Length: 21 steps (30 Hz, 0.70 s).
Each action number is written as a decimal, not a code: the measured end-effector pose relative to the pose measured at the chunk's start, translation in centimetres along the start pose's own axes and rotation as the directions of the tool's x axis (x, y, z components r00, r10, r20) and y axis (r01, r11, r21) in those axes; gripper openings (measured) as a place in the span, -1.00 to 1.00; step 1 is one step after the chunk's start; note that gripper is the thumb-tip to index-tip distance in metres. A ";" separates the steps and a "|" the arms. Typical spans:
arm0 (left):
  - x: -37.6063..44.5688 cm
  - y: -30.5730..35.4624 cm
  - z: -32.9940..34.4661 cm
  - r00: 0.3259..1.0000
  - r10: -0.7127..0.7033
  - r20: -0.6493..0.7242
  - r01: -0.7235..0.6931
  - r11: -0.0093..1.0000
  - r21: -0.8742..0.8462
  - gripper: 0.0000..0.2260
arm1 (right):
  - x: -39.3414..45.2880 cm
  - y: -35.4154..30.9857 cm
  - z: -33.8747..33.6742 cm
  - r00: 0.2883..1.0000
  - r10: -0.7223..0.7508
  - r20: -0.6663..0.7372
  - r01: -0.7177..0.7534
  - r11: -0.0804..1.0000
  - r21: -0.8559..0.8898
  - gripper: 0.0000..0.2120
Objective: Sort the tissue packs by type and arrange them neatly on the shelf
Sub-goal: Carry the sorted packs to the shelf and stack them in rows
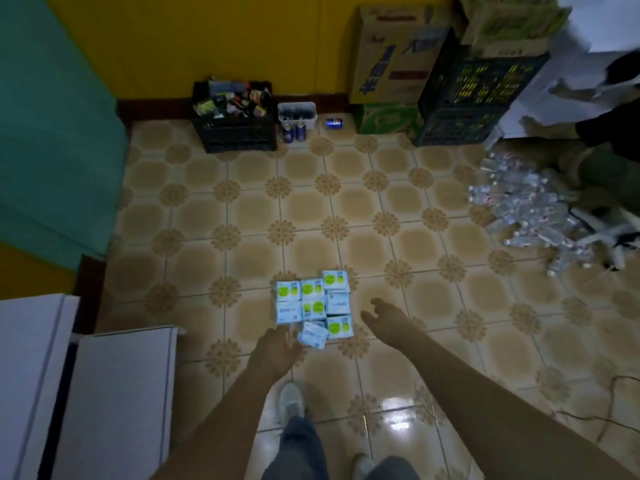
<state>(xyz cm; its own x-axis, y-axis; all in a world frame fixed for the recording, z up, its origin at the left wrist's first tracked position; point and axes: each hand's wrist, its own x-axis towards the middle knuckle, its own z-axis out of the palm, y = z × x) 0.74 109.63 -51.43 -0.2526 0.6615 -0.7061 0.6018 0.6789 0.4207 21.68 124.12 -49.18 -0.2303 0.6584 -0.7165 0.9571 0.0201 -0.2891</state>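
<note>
At the bottom centre of the frame I see my two legs in grey trousers and a pale shoe (pixel 291 399) on the glossy tiled floor (pixel 381 237). Both bare forearms reach forward from the lower edge. My left hand (pixel 277 344), just below centre, hangs with its fingers relaxed and downturned, gripping nothing, its edge just beside the nearest tilted tissue pack (pixel 313 335); whether they touch I cannot tell. My right hand (pixel 379 315), right of centre, is spread loosely, fingers slightly curled and empty, near the right edge of the packs but apart from them. The tissue packs (pixel 313 301) lie flat on the floor at centre in a rough three-by-three block, some showing green circles, others white-and-blue faces. White cabinets (pixel 114 393) fill the lower left. At mid right lies a heap of clear plastic bottles (pixel 530 209). At the top, against the yellow wall (pixel 207 39), stand a black crate (pixel 235 133) of mixed items, a small white basket (pixel 298 114), cardboard boxes (pixel 391 53) and a dark crate (pixel 474 98).
</note>
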 end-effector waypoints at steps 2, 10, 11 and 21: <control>3.7 -1.6 0.5 0.998 -0.058 0.032 0.060 0.997 -0.047 -0.53 | 2.8 -0.3 2.0 0.999 -0.004 0.040 0.003 1.000 0.011 -0.44; 18.2 -9.6 10.3 0.963 -0.224 0.150 0.250 0.950 -0.188 -0.47 | 18.1 3.8 15.5 0.983 -0.021 0.181 0.050 0.986 -0.159 -0.45; 20.6 -10.9 12.1 0.956 -0.240 0.168 0.271 0.942 -0.196 -0.47 | 20.4 4.6 17.5 0.981 -0.041 0.190 0.077 0.980 -0.182 -0.44; 47.9 -20.4 33.1 0.932 -0.355 0.075 0.333 0.752 -0.569 -0.66 | 45.2 13.4 37.2 0.983 -0.164 0.080 0.181 0.807 -0.563 -0.25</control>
<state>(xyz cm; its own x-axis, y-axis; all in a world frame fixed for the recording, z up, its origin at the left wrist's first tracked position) 1.42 116.90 -112.75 -0.3926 0.3513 -0.8500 -0.0622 0.9119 0.4057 17.53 126.15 -109.04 -0.3979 0.5836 -0.7079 0.8293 0.5588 -0.0055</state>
